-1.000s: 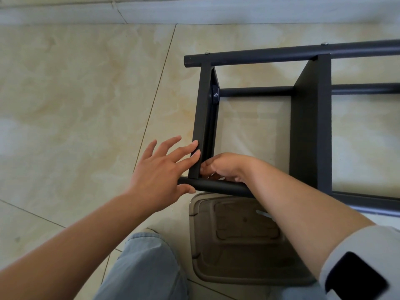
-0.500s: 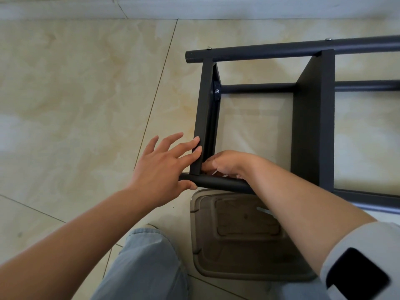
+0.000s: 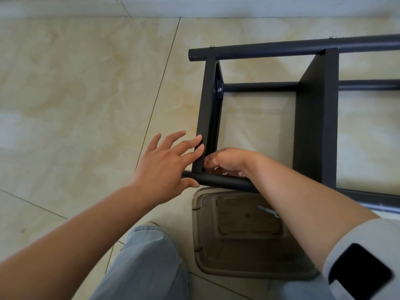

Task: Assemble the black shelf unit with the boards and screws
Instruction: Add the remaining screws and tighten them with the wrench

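Lying on its side on the tiled floor [image 3: 82, 100], the black shelf unit [image 3: 313, 118] fills the upper right of the head view. Two round poles run left to right: the far pole [image 3: 281, 49] near the wall, the near pole [image 3: 223, 181] close to the person. Two flat boards stand between them, the end board [image 3: 206, 109] at the left and a second board [image 3: 318, 126] further right. A screw [image 3: 219, 90] shows on a bracket inside the end board, where a thinner crossbar [image 3: 259, 86] meets it.

Left hand [image 3: 166, 167]: grip apart, fingers straight and spread, two fingertips [image 3: 200, 137] pressed against the outer face of the end board, thumb touching the near pole's end.

Right hand [image 3: 229, 160]: reaches inside the corner where the end board meets the near pole, fingers curled downward. Cannot tell whether they pinch anything; the tips are hidden.

A brown translucent bin [image 3: 244, 239] sits on the floor just below the near pole, with a small pale tool [image 3: 268, 211] inside. A knee in light jeans [image 3: 147, 260] is at the bottom.
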